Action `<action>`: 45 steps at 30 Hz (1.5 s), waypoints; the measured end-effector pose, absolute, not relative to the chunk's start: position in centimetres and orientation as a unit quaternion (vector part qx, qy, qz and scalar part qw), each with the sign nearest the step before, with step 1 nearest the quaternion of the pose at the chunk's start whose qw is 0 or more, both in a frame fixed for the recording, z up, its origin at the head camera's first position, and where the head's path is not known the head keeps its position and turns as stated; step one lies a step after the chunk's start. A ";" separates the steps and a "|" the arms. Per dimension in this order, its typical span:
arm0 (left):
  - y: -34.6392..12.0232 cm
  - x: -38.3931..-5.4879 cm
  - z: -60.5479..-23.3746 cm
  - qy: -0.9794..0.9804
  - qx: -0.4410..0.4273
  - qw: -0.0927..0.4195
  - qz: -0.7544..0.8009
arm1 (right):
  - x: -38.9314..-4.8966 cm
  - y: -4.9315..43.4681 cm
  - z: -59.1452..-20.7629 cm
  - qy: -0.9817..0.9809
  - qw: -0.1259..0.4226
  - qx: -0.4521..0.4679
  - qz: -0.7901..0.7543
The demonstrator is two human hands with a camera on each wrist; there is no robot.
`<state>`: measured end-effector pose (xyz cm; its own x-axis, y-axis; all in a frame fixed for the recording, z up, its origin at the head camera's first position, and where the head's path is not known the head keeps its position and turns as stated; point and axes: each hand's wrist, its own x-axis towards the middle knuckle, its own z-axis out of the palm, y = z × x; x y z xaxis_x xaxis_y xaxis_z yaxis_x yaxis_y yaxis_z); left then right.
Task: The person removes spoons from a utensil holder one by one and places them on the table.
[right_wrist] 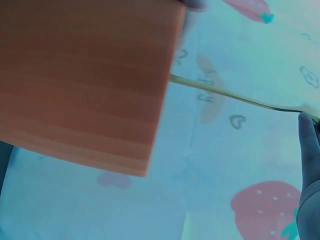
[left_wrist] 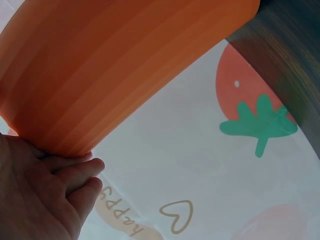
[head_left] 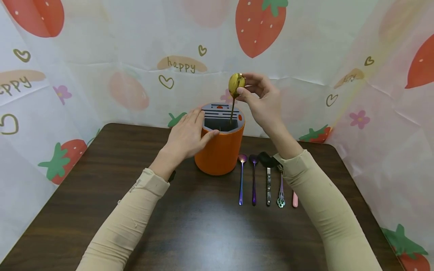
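My right hand [head_left: 262,99] pinches a golden spoon [head_left: 236,84] by its bowl, above an orange utensil holder [head_left: 218,152]. The spoon's thin handle points down into the holder's large front compartment; its lower end is hidden. In the right wrist view, the spoon handle [right_wrist: 225,93] runs from the holder's rim to my fingers. My left hand [head_left: 188,133] rests on the holder's left rim, fingers toward the back and thumb at the front edge. The left wrist view shows the left hand [left_wrist: 47,187] touching the holder's side near the rim.
Right of the holder, several utensils lie in a row on the dark wood table [head_left: 190,226]: a blue-purple spoon [head_left: 241,180], a dark purple spoon [head_left: 254,180], a black-headed utensil [head_left: 268,184], an ornate handle [head_left: 281,194] and a pink handle [head_left: 295,199]. My right forearm partly covers the last ones.
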<state>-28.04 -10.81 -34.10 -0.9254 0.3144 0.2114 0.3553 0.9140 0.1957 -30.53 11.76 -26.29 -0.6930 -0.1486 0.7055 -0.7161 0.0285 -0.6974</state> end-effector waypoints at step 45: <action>-11.0 -28.4 -34.3 -0.974 -0.177 0.085 -0.113 | -25.3 26.0 -28.4 -0.538 0.278 0.175 0.776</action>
<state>-28.40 -10.99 -34.26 -0.9228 0.3258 0.2055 0.3642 0.9118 0.1895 -25.31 26.00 -28.44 -0.7842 0.2432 0.5709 -0.6199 -0.2660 -0.7382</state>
